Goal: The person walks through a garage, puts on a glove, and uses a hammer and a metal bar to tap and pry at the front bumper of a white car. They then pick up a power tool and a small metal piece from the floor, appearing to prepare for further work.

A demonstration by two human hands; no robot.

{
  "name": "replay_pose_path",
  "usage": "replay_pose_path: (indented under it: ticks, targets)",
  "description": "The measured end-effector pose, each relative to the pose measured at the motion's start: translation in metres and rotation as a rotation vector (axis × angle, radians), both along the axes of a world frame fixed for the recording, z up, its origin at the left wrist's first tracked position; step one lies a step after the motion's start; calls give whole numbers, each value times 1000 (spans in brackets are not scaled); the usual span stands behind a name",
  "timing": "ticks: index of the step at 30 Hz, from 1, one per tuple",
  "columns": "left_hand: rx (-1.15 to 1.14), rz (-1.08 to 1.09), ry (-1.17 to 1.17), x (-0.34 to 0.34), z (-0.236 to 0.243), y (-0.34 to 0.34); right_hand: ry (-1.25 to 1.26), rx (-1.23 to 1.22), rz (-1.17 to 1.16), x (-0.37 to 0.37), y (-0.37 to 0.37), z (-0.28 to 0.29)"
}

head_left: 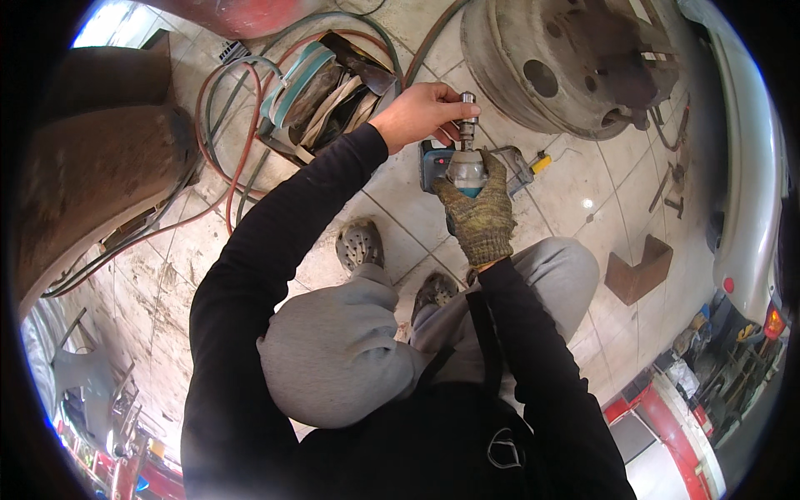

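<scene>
My right hand (482,218), in a dirty knitted glove, grips a cordless impact wrench (467,171) with a grey metal nose and a teal body. Its nose points away from me, and a chrome socket (468,125) stands in line with its end. The bare fingers and thumb of my left hand (417,115) close around that socket from the left. My palm and glove hide much of the tool. Just behind the wrench, a dark battery-like block (434,164) shows; whether it belongs to the tool, I cannot tell.
Beyond my hands lies a rusty wheel rim (508,71). An open tool bag (293,83) sits at the far left among red and green hoses (252,154). To the right are an angled metal piece (637,271) and a car bumper (750,167). A yellow-ended tool (540,162) lies nearby.
</scene>
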State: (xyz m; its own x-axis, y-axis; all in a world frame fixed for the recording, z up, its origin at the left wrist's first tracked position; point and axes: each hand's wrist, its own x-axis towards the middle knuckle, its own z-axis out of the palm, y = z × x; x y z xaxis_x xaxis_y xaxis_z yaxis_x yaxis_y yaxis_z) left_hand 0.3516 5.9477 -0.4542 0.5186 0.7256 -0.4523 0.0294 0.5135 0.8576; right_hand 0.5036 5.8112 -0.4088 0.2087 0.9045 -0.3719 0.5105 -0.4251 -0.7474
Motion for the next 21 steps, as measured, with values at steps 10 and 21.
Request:
replay_pose_path:
  ticks: [10, 21]
  targets:
    - [-66, -66, -6, 1, -5, 10, -44, 22, 9, 2, 0, -1]
    - [-34, 25, -23, 0, -17, 14, -74, 55, 33, 4, -2, -9]
